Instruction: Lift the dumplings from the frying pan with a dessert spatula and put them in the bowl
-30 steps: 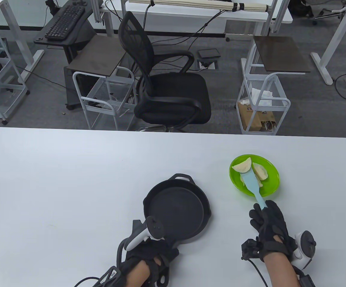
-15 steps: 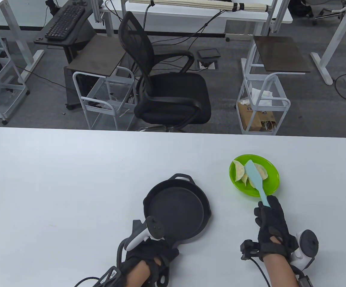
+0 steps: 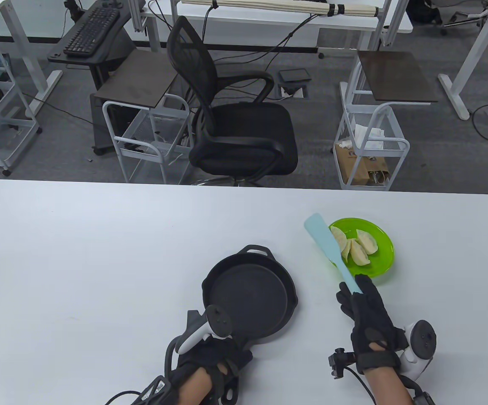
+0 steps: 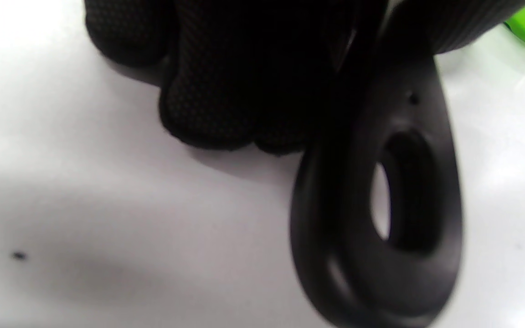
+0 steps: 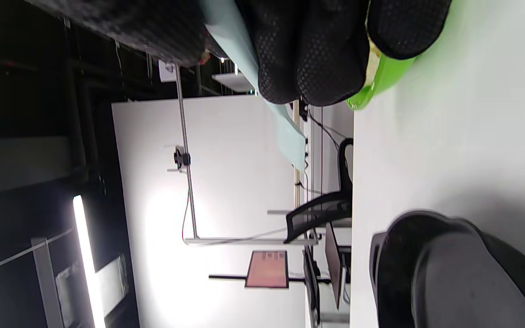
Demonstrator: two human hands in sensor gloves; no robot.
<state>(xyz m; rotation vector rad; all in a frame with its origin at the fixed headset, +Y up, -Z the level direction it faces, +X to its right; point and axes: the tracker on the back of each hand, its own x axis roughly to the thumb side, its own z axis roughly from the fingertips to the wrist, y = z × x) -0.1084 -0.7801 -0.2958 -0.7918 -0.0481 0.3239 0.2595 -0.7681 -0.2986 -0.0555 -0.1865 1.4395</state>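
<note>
The black frying pan sits on the table with nothing in it. My left hand grips its handle; in the left wrist view the gloved fingers curl beside the handle's loop. The green bowl to the right holds several pale dumplings. My right hand grips the light blue dessert spatula, whose bare blade points up-left, just outside the bowl's left rim. In the right wrist view the fingers wrap the spatula beside the bowl, with the pan below.
The white table stretches wide to the left and behind the pan. Past its far edge stand a black office chair and white wire carts.
The spatula left the bowl and swung left past its rim with a bare blade. The dumplings lie in the bowl. My right hand moved left and nearer. The left hand and pan stayed put.
</note>
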